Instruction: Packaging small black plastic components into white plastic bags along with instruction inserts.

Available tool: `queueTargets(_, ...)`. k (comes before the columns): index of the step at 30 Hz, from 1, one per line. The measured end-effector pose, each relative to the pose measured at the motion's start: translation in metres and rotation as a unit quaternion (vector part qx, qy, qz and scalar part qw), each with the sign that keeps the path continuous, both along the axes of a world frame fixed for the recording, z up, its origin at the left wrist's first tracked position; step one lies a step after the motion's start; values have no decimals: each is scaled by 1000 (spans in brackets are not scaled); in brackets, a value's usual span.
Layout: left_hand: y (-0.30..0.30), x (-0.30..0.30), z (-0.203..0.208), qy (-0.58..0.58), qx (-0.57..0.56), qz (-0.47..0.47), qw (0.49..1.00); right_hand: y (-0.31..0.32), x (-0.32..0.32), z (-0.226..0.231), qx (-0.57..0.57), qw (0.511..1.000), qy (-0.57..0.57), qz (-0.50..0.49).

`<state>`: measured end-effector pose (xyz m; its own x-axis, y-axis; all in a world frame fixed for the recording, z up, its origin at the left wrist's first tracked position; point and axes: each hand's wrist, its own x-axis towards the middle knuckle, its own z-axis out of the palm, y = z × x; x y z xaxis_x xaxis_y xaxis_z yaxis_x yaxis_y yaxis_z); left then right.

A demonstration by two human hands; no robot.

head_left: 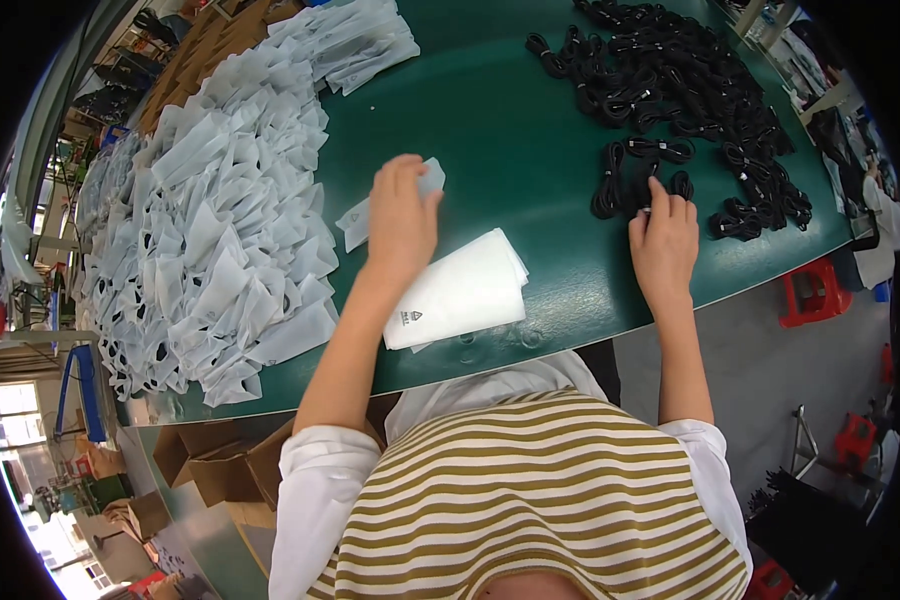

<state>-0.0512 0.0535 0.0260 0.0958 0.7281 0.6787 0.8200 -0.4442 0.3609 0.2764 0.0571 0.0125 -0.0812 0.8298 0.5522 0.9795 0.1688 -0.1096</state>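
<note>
Many filled pouches (210,240) are already lying heaped on the left of the green table (510,130), and through their frosted white film we are seeing dark shapes, so we are judging a good share of the packing done. Plenty is remaining, though: a wide spread of coiled black cables (690,90) is covering the far right of the table, and a stack of flat empty bags (465,290) is sitting just in front of us, near the table's edge.

Our left hand (400,215) is resting over one single loose bag (370,212) that is lying just beyond the stack; the fingers are curled down on it, pressing or pinching it, though we cannot tell whether they are truly gripping it. Our right hand (662,240) is reaching to the nearest cable bundle (638,185), fingertips touching the coil, fingers close together but not visibly closed around it.

The bags are looking thin, matte and slippery, rectangular with soft corners, and they are fanning slightly in the stack. The cables are looking rubbery and glossy, each wound into a tight loop, tangling loosely with its neighbours. The table top is looking smooth and hard.
</note>
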Motion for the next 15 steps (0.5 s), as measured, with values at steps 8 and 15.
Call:
queueTargets(8, -87, 51, -11, -22, -174, -154, 972, -30, -33, 13, -140, 872, 445, 149)
queueTargets(15, -95, 61, -22, -52, -172, -100, 979, -63, -51, 5, -197, 855, 380, 294)
